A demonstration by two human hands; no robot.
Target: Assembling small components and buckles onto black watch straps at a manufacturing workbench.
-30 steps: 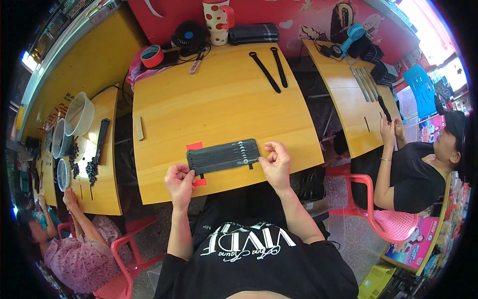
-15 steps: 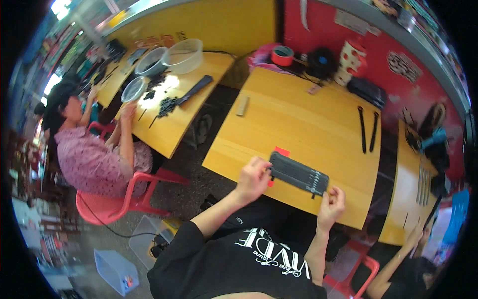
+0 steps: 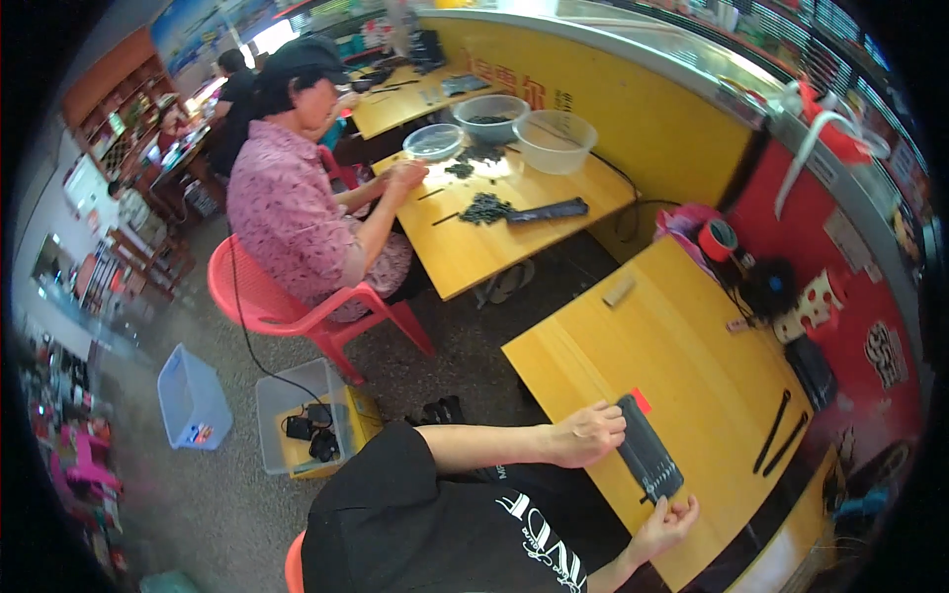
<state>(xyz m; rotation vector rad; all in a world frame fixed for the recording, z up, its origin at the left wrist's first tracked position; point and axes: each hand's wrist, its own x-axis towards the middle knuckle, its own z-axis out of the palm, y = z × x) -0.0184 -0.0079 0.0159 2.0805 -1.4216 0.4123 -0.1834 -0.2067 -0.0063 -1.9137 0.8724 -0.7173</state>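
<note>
Head view: down toward the right grip (image 3: 664,530) the pack (image 3: 649,450) is slanted lengthwise, its left side met by the left grip (image 3: 590,435); pinching can't be told.

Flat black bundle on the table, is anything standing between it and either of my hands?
Nothing visible does. Your left hand is right at the side of the black bundle, and your right hand is at its end with pale marks. The red tape shows by the other end, not in between.

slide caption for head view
Left hand and right hand near opposite ends of a black rectangular pack over a yellow wooden table.
</note>
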